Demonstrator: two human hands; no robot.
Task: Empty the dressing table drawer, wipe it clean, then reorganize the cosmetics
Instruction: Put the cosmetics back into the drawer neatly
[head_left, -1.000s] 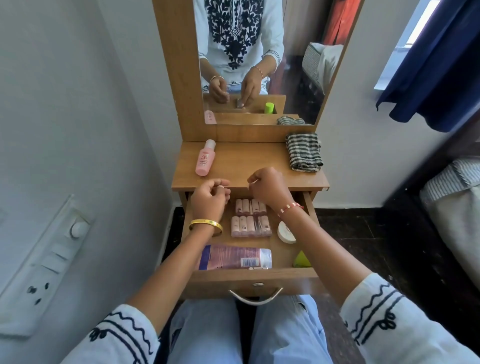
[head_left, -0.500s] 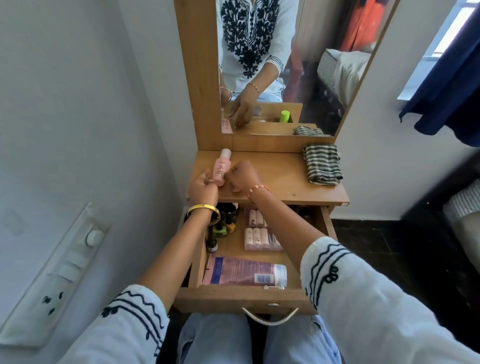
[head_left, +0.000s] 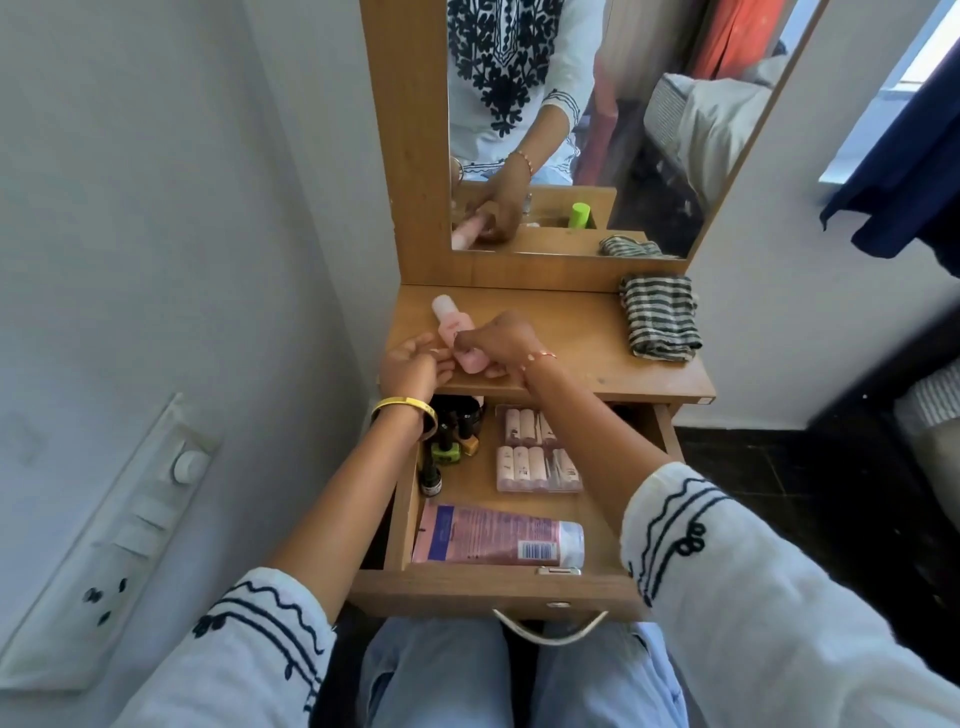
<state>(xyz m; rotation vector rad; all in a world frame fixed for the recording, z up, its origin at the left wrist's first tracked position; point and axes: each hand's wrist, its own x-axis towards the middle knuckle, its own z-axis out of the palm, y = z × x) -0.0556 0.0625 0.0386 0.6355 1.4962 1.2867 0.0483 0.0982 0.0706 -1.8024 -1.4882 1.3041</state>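
Observation:
The wooden drawer (head_left: 498, 590) stands pulled out under the dressing table top (head_left: 576, 332). In it lie a pink tube (head_left: 493, 535) at the front, two packs of small pink sticks (head_left: 535, 467) in the middle, and several nail polish bottles (head_left: 449, 441) at the left. On the table top, my right hand (head_left: 501, 343) grips a pink bottle (head_left: 452, 327) near its base. My left hand (head_left: 413, 366) is beside it, fingers curled against the bottle's lower end.
A striped folded cloth (head_left: 660, 317) lies at the table top's right rear. The mirror (head_left: 571, 124) rises behind. A wall with a switch panel (head_left: 104, 545) is close on the left. My knees sit under the drawer handle (head_left: 550, 631).
Both hands rose from over the drawer to the table top and took hold of the pink bottle. The bottle has since tilted and shifted a little toward the front edge.

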